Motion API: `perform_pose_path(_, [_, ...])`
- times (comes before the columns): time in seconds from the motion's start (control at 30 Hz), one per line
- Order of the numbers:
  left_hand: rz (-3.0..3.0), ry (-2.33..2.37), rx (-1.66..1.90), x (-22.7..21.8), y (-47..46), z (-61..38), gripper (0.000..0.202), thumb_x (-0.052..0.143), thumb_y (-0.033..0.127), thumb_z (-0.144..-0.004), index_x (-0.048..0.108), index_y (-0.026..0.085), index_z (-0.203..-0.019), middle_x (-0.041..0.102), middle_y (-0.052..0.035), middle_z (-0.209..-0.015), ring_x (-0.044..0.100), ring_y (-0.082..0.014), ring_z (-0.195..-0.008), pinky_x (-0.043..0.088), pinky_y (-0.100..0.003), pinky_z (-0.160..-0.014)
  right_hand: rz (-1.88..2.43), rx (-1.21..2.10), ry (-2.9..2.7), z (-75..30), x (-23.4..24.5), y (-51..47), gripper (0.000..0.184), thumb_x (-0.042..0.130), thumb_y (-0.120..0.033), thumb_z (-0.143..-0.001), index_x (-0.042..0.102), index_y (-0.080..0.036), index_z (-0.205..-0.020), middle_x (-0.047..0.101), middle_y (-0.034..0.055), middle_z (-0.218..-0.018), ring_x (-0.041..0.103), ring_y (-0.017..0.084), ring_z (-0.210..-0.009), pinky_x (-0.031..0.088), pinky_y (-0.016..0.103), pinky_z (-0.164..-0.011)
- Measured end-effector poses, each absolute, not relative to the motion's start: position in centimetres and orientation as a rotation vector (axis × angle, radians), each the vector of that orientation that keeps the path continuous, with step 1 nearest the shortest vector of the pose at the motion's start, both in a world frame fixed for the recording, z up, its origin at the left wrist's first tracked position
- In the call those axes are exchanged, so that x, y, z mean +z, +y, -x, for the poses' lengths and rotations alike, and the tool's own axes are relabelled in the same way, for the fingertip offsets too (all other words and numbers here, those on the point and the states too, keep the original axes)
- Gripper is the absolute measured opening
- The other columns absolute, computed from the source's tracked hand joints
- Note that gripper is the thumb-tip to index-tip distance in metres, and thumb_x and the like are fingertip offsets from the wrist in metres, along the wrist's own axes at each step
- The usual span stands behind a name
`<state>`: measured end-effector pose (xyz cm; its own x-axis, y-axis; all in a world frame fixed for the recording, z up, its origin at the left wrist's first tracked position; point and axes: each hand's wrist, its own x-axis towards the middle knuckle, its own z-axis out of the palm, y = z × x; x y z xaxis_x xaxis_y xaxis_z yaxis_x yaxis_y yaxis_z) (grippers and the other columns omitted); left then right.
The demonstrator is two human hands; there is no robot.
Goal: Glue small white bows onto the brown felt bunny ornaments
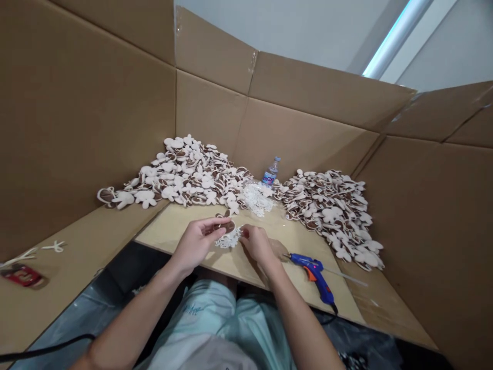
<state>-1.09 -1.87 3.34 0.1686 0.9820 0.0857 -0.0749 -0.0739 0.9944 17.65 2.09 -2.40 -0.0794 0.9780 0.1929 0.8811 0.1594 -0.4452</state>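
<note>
Pinching a brown-and-white cutout (226, 224) in the left hand (198, 242) - thumb and fingers pressed together on its edge, wrist low, forearm (134, 313) coming in from the lower left. The cutout sits just right of that grip, held over the board, its long axis running roughly left to right, though the fingers hide part of it. A white lace scrap (228, 239) hangs or lies directly beneath, touching the cutout. The right hand (256, 244) is the nearer one to the lace, its fingertips (242, 231) bunched at the lace's right edge; whether they are pinching it can't be told from here. That arm angles in from the lower right, and both hands nearly meet at the middle of the board.

Around them: a plywood tabletop (173, 231) carrying a blue glue gun (314, 275) with an orange trigger, lying just right of the right hand. Two big piles of cutouts (188, 172) and (331, 216) bank against a cardboard wall (88, 113), with a heap of lace (257, 199) and a water bottle (270, 172) between them. A red packet (22, 275) lies far left - a black cable (46, 352) runs along the bottom.
</note>
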Motion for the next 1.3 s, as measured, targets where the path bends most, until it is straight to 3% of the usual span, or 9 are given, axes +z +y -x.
perform_pose_path(0.13, [-1.287,0.980,1.183,3.4,-1.8,1.2,0.029,0.070,0.019,-0.077,0.074,0.016,-0.105,0.077,-0.0080,-0.108,0.069,-0.0245,-0.104,0.051,-0.037,-0.095,1.786,0.350,-2.056,-17.6,-2.0,3.7,0.018,0.061,-0.004,-0.073,0.075,-0.015,-0.073,0.075,0.0087,-0.074,0.064,0.017,-0.067,0.040,0.023,-0.063])
perform_pose_path(0.47, [-1.303,0.952,1.175,3.3,-2.0,1.4,0.027,0.068,0.019,-0.079,0.074,0.017,-0.105,0.075,-0.0077,-0.111,0.069,-0.0238,-0.105,0.050,-0.037,-0.097,1.720,0.451,-2.135,-18.2,-1.8,3.7,0.021,0.055,-0.004,-0.071,0.074,-0.014,-0.073,0.072,0.0049,-0.067,0.058,0.014,-0.061,0.039,0.021,-0.060])
perform_pose_path(0.7, [-1.322,0.962,1.166,3.0,-1.9,1.1,0.030,0.068,0.022,-0.079,0.073,0.017,-0.108,0.076,-0.0090,-0.110,0.069,-0.0249,-0.105,0.050,-0.039,-0.096,1.605,0.504,-2.063,-19.3,-2.4,2.8,0.023,0.052,-0.008,-0.073,0.071,-0.015,-0.085,0.069,0.0026,-0.068,0.057,0.014,-0.061,0.038,0.022,-0.059])
perform_pose_path(0.87, [-1.326,0.953,1.145,2.8,-2.0,0.8,0.029,0.068,0.022,-0.078,0.074,0.016,-0.106,0.076,-0.0092,-0.108,0.069,-0.0248,-0.104,0.051,-0.038,-0.095,1.529,0.581,-1.978,-19.3,-2.4,2.3,0.017,0.052,-0.010,-0.072,0.069,-0.015,-0.074,0.067,0.0018,-0.066,0.055,0.014,-0.060,0.039,0.023,-0.059])
perform_pose_path(1.03, [-1.323,0.966,1.137,3.0,-2.1,0.6,0.028,0.068,0.020,-0.077,0.074,0.015,-0.105,0.076,-0.0096,-0.108,0.070,-0.0236,-0.102,0.052,-0.036,-0.093,1.432,0.652,-1.771,-18.8,-1.9,1.3,0.011,0.059,-0.019,-0.073,0.067,-0.015,-0.068,0.069,0.0041,-0.065,0.058,0.016,-0.061,0.042,0.026,-0.061])
perform_pose_path(1.2, [-1.348,0.908,1.154,2.9,-2.7,0.2,0.028,0.067,0.022,-0.080,0.073,0.016,-0.106,0.076,-0.0089,-0.109,0.070,-0.0235,-0.102,0.053,-0.036,-0.092,1.309,0.677,-1.455,-18.2,-1.6,-1.7,0.027,0.059,-0.039,-0.082,0.067,-0.014,-0.082,0.072,0.0076,-0.073,0.063,0.017,-0.066,0.050,0.029,-0.063])
perform_pose_path(1.3, [-1.400,0.895,1.198,3.0,-3.3,-0.1,0.028,0.065,0.025,-0.082,0.073,0.017,-0.107,0.075,-0.0092,-0.110,0.069,-0.0241,-0.104,0.052,-0.037,-0.094,1.152,0.715,-1.187,-17.5,-1.4,-4.1,0.026,0.064,-0.041,-0.082,0.067,-0.015,-0.085,0.071,0.0062,-0.076,0.063,0.016,-0.069,0.051,0.029,-0.067])
